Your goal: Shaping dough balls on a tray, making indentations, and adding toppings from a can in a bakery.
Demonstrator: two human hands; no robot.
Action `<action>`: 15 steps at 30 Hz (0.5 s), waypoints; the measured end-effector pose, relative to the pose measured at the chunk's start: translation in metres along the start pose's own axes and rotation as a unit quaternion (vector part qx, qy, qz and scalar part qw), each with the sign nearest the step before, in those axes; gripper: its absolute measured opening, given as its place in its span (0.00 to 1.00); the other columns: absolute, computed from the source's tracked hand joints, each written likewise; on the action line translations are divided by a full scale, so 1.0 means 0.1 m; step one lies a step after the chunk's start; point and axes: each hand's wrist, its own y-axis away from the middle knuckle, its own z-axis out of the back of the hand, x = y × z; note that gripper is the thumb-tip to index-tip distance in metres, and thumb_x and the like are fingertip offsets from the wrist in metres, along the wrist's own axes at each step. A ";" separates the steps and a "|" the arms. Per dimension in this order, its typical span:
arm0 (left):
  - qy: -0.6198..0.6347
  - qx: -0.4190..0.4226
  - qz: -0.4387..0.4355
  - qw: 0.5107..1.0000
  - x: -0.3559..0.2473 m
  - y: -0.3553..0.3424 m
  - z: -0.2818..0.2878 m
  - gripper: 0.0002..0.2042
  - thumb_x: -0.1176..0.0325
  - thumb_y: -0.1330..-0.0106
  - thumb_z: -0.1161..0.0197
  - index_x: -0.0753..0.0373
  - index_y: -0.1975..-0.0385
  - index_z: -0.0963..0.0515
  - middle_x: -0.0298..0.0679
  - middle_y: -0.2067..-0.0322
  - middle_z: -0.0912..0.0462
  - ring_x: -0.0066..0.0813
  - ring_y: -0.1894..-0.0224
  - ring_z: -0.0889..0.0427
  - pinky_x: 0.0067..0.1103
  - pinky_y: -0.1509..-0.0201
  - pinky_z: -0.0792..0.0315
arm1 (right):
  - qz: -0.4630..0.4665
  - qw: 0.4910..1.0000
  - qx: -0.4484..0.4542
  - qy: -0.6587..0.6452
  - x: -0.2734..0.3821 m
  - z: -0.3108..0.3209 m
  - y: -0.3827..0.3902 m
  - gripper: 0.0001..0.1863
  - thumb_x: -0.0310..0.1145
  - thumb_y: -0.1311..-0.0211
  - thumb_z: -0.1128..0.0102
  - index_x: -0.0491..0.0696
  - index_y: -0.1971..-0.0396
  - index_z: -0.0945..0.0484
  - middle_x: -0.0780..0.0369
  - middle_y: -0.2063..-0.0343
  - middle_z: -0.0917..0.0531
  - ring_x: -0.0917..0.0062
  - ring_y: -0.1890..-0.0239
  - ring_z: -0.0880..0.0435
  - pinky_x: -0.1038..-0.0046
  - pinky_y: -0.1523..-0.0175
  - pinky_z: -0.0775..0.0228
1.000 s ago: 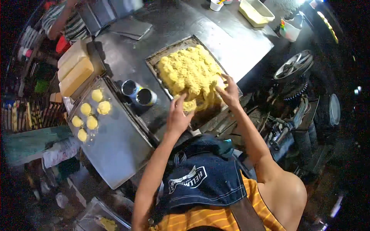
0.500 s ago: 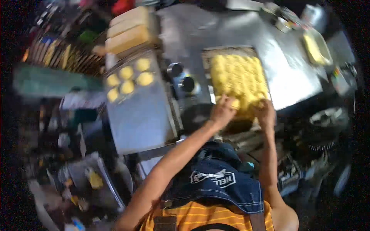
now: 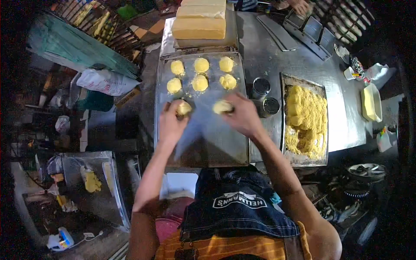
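Observation:
A flat metal baking tray (image 3: 208,147) lies in front of me, with two rows of yellow crumb-coated dough balls (image 3: 200,83) on its far half. My left hand (image 3: 172,123) has its fingers round one dough ball (image 3: 183,108), low over the tray just below the near row. Over the same tray, my right hand (image 3: 243,113) grips another dough ball (image 3: 222,107), somewhat blurred by motion. To the right, a second tray (image 3: 303,163) holds a packed heap of yellow crumb-covered balls (image 3: 306,106), with a gap and loose crumbs at its near end.
Two dark-topped jars (image 3: 261,86) stand between the trays. Pale loaf-shaped blocks (image 3: 199,27) sit behind the left tray. At the far right are joined metal tins (image 3: 313,28) and another person's hand (image 3: 300,6). A yellow tub (image 3: 371,102) stands at the right table edge.
Both hands have moved left from the crumb-filled tray to the flat baking tray, each carrying a dough ball. My view has swung so the baking tray is now centred.

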 end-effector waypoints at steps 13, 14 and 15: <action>-0.024 -0.182 -0.080 0.980 0.45 0.25 -0.19 0.29 0.69 0.38 0.25 0.63 0.37 0.26 0.51 0.48 0.24 0.47 0.50 0.20 0.36 0.46 0.21 | -0.005 0.997 -0.069 0.038 -0.35 0.24 0.55 0.23 0.42 0.42 0.23 0.49 0.50 0.18 0.59 0.54 0.18 0.65 0.64 0.16 0.63 0.58 0.20; 0.023 -0.202 -0.075 0.976 0.22 0.34 -0.23 0.27 0.69 0.37 0.24 0.65 0.38 0.25 0.49 0.50 0.23 0.40 0.53 0.18 0.31 0.49 0.20 | -0.003 0.993 -0.107 0.040 -0.59 0.44 0.81 0.20 0.39 0.42 0.23 0.49 0.51 0.17 0.60 0.55 0.17 0.65 0.64 0.16 0.64 0.58 0.20; 0.105 -0.174 -0.056 0.978 0.03 0.40 -0.36 0.26 0.70 0.36 0.25 0.65 0.38 0.25 0.48 0.50 0.22 0.39 0.52 0.18 0.30 0.48 0.20 | -0.006 0.983 -0.177 0.040 -0.92 0.70 1.09 0.18 0.35 0.43 0.22 0.50 0.53 0.16 0.61 0.59 0.16 0.67 0.65 0.16 0.66 0.59 0.21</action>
